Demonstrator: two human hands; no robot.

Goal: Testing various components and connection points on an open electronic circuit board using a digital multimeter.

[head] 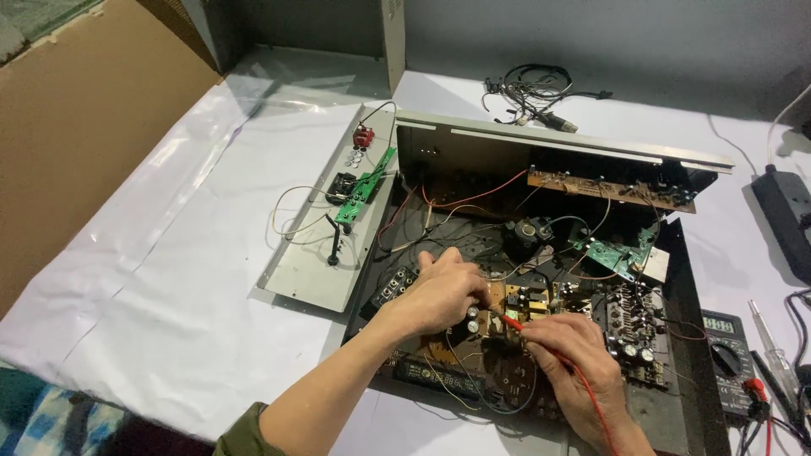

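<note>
Two bare hands work inside one opened metal chassis [688, 279] that lies on the white-covered table [169, 253]. The left hand [435, 291] rests on the brown main circuit board [507, 355], its grip curled closed with fingertips pressed down by the silver capacitors; what it pinches, if anything, I cannot tell. The right hand [570, 350] has its grip closed around one red probe [511, 323], the tip touching the board just beside the left fingers, and a red lead runs back over the wrist.

Inside the chassis I count three boards: the brown main one, one small green board [617, 253] toward the back right, and one long brown strip board [608, 190] fixed behind the raised front panel [557, 139]. Loose red, black and yellow wires cross between them.

Beside the chassis on the left lies one detached grey panel [312, 270] carrying one narrow green board [363, 186] and one red connector [363, 135]. One multimeter [726, 355] sits at the right, one screwdriver [773, 338] next to it, one black power strip [786, 215] further back, and one tangle of black cable [532, 93] behind the chassis
</note>
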